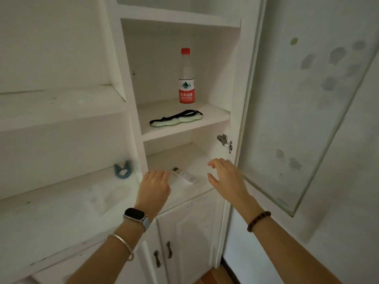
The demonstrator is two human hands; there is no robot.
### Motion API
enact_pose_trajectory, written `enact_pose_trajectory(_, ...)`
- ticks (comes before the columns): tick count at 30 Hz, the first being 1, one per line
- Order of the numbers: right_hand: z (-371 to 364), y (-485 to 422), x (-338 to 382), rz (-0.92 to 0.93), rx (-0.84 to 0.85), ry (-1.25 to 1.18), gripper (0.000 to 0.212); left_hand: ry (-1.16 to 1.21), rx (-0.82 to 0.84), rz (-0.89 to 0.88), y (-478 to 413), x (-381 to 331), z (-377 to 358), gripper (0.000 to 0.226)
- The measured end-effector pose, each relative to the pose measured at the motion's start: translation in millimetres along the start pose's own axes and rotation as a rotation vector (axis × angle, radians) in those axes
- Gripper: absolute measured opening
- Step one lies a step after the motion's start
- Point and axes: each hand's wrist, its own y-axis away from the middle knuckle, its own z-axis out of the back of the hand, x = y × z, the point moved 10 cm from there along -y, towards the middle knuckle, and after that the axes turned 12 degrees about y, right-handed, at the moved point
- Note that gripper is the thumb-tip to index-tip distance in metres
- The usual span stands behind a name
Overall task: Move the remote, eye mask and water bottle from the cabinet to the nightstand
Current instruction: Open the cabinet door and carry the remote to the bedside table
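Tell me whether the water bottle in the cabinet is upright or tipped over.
Upright: the water bottle stands on its base on the shelf, red cap uppermost, behind the flat-lying eye mask.

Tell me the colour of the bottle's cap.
Red. The cap tops the bottle on the upper shelf, seen clearly in the head view.

Home bedroom: white built-in cabinet (131, 111) (wood floor (213, 277)).

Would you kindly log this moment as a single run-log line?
phase: reaching for remote | left hand: by remote's left end, contact unclear | right hand: open, right of remote | eye mask, water bottle: upper shelf, untouched
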Motion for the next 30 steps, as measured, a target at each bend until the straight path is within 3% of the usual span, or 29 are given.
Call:
enact_pose_trajectory(7, -89, -30, -6, 0.019, 0.206, -0.101, 0.038, 0.008, 0.044, 0.102, -15, 8, -58, 0.018)
enact_pose_trajectory(16, -187, -64, 10, 0.017, 0.352, -0.136, 0.033, 0.01, 0.13, 0.227, -29, 38, -127, 0.018)
enact_pose_trajectory(30, -246, -81, 5, -0.076, 0.432, -0.043, 0.04, 0.079, 0.089, 0.235, -25, 62, -170, 0.014)
